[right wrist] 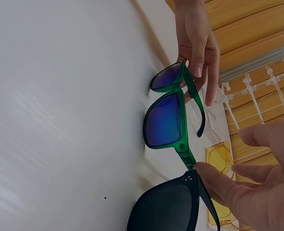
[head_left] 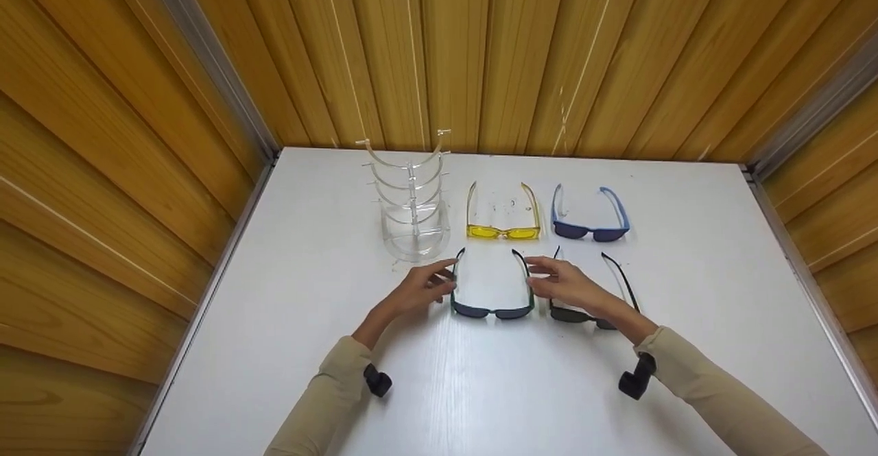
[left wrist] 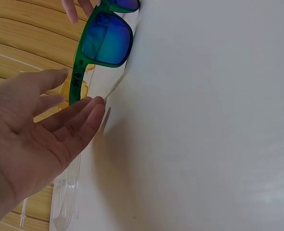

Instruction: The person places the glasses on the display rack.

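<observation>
Green-framed sunglasses with blue mirrored lenses (head_left: 473,311) (left wrist: 108,41) (right wrist: 163,122) lie on the white table, temples unfolded and pointing away from me. My left hand (head_left: 420,286) (left wrist: 41,122) is at their left temple, thumb and fingers spread on either side of it. At the right temple, my right hand (head_left: 568,284) (right wrist: 262,190) reaches in with extended fingers. Whether either hand presses on the frame I cannot tell. Black sunglasses (head_left: 569,315) (right wrist: 166,207) lie just right of the green pair, partly covered by my right hand and forearm in the head view.
A clear tiered eyewear stand (head_left: 413,192) rises behind my left hand, its tiers bare. Yellow glasses (head_left: 483,232) and blue-framed sunglasses (head_left: 621,217) sit in a row farther back. Wood-look panels (head_left: 521,58) wall the white table (head_left: 274,291) at the back and sides.
</observation>
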{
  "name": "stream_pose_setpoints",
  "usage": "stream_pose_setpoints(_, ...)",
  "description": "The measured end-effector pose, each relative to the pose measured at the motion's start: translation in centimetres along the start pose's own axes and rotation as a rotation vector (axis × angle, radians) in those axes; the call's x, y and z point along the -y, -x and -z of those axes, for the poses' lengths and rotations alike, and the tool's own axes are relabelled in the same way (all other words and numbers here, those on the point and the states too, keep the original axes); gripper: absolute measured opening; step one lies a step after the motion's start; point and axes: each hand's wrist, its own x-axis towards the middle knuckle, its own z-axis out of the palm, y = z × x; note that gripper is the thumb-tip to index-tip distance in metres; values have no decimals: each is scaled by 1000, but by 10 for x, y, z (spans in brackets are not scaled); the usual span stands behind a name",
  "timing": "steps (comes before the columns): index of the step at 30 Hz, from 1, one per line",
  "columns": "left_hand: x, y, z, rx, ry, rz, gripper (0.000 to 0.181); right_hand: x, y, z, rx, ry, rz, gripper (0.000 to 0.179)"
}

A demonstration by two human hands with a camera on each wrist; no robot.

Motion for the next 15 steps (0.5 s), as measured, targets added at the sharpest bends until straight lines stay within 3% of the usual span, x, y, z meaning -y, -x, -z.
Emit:
stream_pose_setpoints(7, 1, 0, 0, -66, 106, 85, 51, 2, 0, -4, -1, 46, 12, 61)
stream_pose_setpoints(11, 1, 1, 1, -63, 131, 146, 52, 0, -1, -9, 23, -4, -12, 65)
stream_pose_setpoints(15, 1, -1, 3, -72, 155, 170, 52, 1, -3, -13, 24, -47, -28, 67)
